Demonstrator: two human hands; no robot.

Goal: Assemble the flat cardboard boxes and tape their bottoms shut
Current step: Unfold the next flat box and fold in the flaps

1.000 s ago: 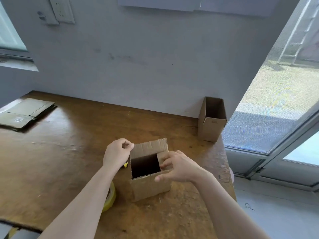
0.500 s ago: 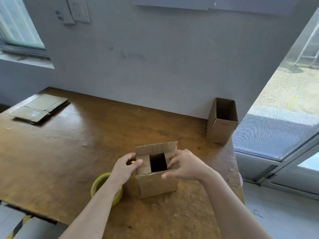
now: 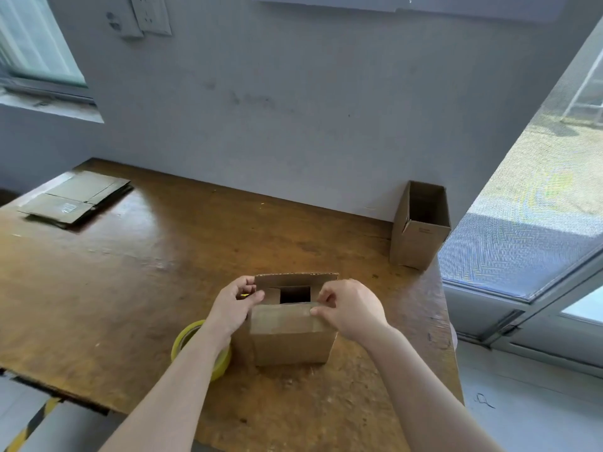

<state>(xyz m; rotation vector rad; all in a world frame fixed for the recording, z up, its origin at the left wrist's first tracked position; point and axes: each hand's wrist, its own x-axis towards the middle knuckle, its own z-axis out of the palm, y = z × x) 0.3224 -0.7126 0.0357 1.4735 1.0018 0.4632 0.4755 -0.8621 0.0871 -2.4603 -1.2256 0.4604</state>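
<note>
A small brown cardboard box (image 3: pixel 290 340) stands on a worn brown wooden table (image 3: pixel 130 288), near the front edge and a little right of centre. Its top is partly folded: the far flap stands upright, the near flap is bent inward, and a dark square gap shows between them. The left hand (image 3: pixel 233 306) grips the box's upper left side with curled fingers, apparently on the side flap. The right hand (image 3: pixel 352 309) pinches the right end of the near flap between thumb and fingertips. A roll of yellow tape (image 3: pixel 177 345) lies just left of the box, partly hidden under the left forearm. A stack of flattened cardboard boxes (image 3: pixel 78 199) lies at the far left corner. An assembled open-topped cardboard box (image 3: pixel 421 230) stands at the far right against a grey wall (image 3: pixel 293 93).
</note>
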